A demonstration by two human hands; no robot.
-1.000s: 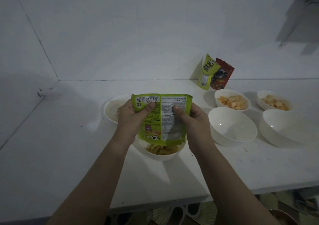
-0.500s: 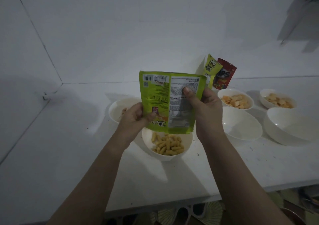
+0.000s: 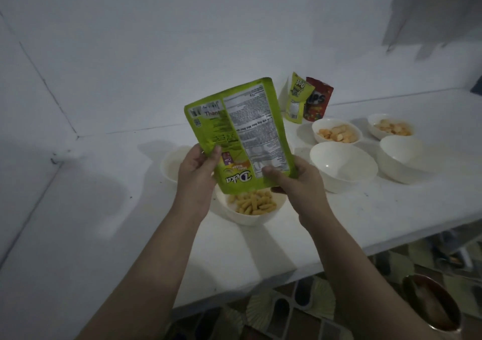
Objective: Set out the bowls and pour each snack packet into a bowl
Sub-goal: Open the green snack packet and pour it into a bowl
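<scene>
Since 0.5 s ago both hands have slid lower on the green packet (image 3: 242, 136), which now tilts toward 11 o'clock, upside down above the bowl of yellow sticks (image 3: 250, 210); left hand (image 3: 197, 172) pinches its left edge, thumb in front; right hand (image 3: 294, 180) pinches its lower right corner; 2 empty bowls (image 3: 344, 165) sit at 3 o'clock on the white counter (image 3: 78, 222).

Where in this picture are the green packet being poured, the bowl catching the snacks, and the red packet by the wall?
green packet (image 3: 242, 128), head view, printed back panel
bowl (image 3: 246, 218), head view, front wall
red packet (image 3: 318, 102), head view, front face
</scene>
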